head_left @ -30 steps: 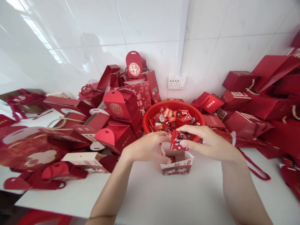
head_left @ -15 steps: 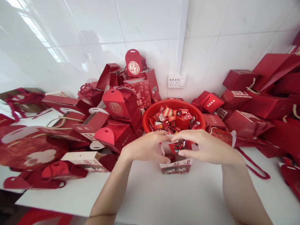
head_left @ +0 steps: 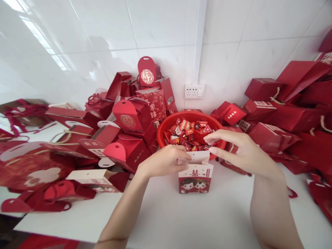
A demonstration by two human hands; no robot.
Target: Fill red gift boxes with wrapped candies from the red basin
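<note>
A small red-and-white paper gift box [head_left: 194, 186] with two cartoon figures on its front stands upright on the white table, its top flaps raised. My left hand [head_left: 166, 159] is closed on the box's upper left edge, fingers and thumb around the side panel. My right hand [head_left: 234, 147] is apart from the box, up and to its right, over the rim of a red plastic basin [head_left: 161, 133]. Its fingers are parted with nothing between them. Wrapped candies [head_left: 190, 129] in red and gold fill the basin behind the box. The inside of the box is mostly hidden.
Red gift boxes [head_left: 132, 116] are piled to the left, with a white-sided box [head_left: 88, 175] lying at their front. More red boxes [head_left: 275, 138] are heaped to the right. Behind stands a white tiled wall with a power socket [head_left: 194, 91].
My right hand has let go of a wrapped candy over the box and moved up and right. The box's front and back panels now stand more upright; my left hand stays at its side.
</note>
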